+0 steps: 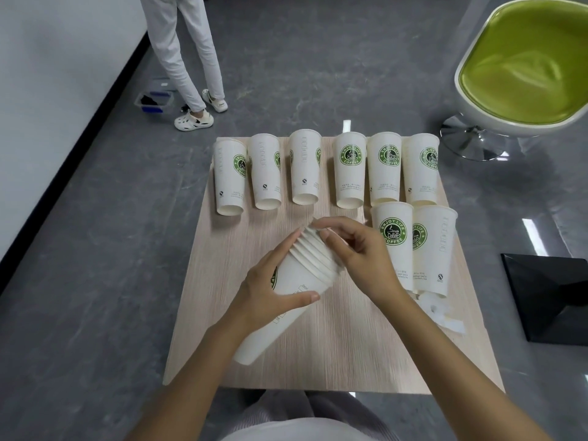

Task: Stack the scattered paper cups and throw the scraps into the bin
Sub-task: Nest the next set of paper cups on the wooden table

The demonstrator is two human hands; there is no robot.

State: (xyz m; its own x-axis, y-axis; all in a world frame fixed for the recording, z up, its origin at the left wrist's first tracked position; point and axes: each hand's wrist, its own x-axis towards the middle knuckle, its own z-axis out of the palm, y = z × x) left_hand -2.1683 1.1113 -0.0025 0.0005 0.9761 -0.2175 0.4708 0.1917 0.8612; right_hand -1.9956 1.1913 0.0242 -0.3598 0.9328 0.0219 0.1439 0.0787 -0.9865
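Observation:
A stack of white paper cups (302, 275) lies tilted over the middle of the wooden table (318, 351), rims pointing away from me. My left hand (270, 288) grips the stack's side, thumb across the front. My right hand (359, 249) holds the rims at the stack's top with curled fingers. Several single cups with green coffee logos stand upside down in a row at the far edge (350, 170). Two more upside-down cups (413, 243) stand at the right. White paper scraps (442, 313) lie at the right edge, below those two cups.
A black bin (550, 297) stands on the grey floor right of the table. A green and white swivel chair (525, 65) is at the far right. A person's legs in white trousers (191, 58) stand at the far left, beside a small plastic box (154, 101).

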